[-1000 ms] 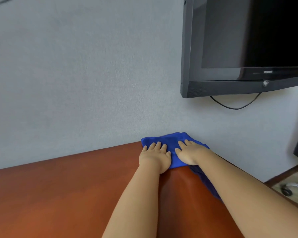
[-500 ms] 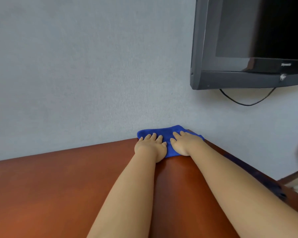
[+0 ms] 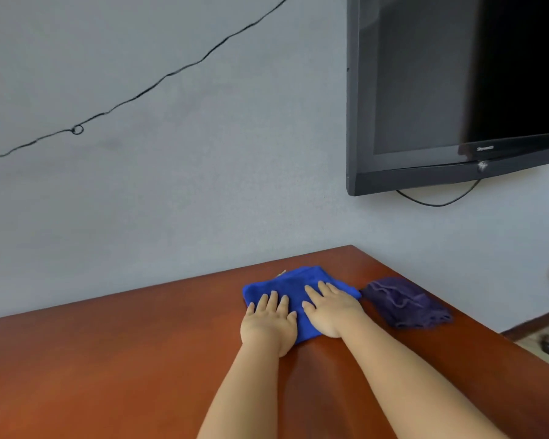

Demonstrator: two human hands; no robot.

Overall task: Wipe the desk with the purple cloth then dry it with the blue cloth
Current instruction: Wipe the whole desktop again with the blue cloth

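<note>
Nearest the camera, two bare forearms reach up from the bottom edge across the reddish-brown wooden tabletop [image 3: 108, 359], whose polished surface shows a dull sheen. The left hand [image 3: 268, 324] lies palm down with its fingers straight and slightly spread; the fingertips rest on the near left part of the blue cloth [image 3: 293, 288] while the heel of the hand sits on the bare wood. The right hand [image 3: 332, 310] is likewise flat, fingers extended and pressed onto the right half of the same cloth, thumb pointing toward the left hand. Neither hand curls round or pinches the fabric; both simply press down on it. The two hands lie close together, with a strip of blue showing between them.

The blue cloth is bunched into a rough, folded pad lying flat on the tabletop, near the far edge and toward the far right corner. Just beside it on the right, close but seemingly not touching, lies the purple cloth [image 3: 404, 302], crumpled with a frilled edge, close to the right edge of the tabletop and held by no hand.

Beyond the far edge rises a pale grey wall [image 3: 171, 185]. A thin black wire [image 3: 159, 82] runs slantwise across it, with a small loop in it at the left. At upper right a black flat-screen television [image 3: 450, 90] hangs on the wall, its screen dark, and a black cable [image 3: 438, 202] droops beneath its lower edge. At the far right, a patch of light floor [image 3: 542, 339] shows past the tabletop's edge.
</note>
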